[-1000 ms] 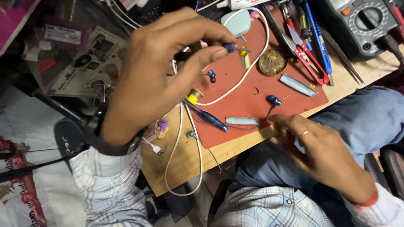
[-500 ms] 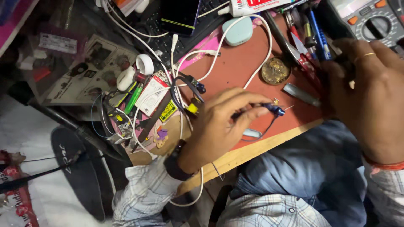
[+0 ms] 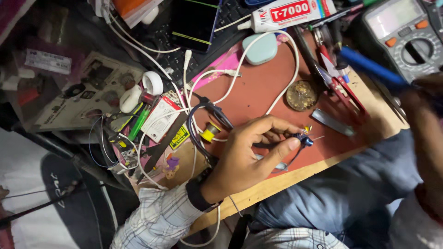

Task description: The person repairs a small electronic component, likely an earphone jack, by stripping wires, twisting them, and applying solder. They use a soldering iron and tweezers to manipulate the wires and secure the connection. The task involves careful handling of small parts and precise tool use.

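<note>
Left hand [image 3: 244, 159] pinches a small blue earbud [image 3: 305, 139] between thumb and fingertips, over the red mat [image 3: 258, 92] near the workbench's front edge. Right hand [image 3: 427, 115], blurred at the right edge, grips a blue-handled tool [image 3: 369, 67]; finger positions cannot be made out.

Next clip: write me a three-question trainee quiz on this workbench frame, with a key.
1. True or false: the left hand pinches a small blue earbud over the red mat.
2. Which thing lies nearest the round brass-coloured disc?
A. the white tape roll
B. the flat grey metal piece
C. the green marker
3. Fill in: the blurred right hand at the frame's right edge holds a ____ tool with a blue handle.

Key
1. True
2. B
3. Long, thin; its tip is hidden, so the kind cannot be told.
</note>
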{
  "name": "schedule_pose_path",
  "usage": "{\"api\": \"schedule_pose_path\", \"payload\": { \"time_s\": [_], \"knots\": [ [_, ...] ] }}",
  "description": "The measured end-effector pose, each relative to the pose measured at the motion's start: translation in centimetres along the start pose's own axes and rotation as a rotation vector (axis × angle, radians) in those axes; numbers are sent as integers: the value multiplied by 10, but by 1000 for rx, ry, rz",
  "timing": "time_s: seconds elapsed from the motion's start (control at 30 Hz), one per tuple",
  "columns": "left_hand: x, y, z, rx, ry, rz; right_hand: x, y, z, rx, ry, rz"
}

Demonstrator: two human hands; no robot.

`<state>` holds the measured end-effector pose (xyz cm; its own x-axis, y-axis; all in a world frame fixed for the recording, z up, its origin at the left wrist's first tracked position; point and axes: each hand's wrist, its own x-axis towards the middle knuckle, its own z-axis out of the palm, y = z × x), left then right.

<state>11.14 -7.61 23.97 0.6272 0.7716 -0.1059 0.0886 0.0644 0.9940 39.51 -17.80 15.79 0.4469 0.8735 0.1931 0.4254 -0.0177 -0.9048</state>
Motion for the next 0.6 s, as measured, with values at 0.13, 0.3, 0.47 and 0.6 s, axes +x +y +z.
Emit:
{"api": "schedule_pose_path", "payload": {
  "time_s": [0.13,0.3,0.47,0.6],
  "knots": [
    [-3,-3,1,10,63,66,-30,8,-4,380,79,79],
    [-5,-2,2,71,108,170,-36,-36,11,532,12,14],
    [-7,1,-2,166,138,327,-31,-95,35,132,-84,43],
    [-9,5,-4,190,145,314,-24,-110,50,-83,-212,-133]
  ]
}}
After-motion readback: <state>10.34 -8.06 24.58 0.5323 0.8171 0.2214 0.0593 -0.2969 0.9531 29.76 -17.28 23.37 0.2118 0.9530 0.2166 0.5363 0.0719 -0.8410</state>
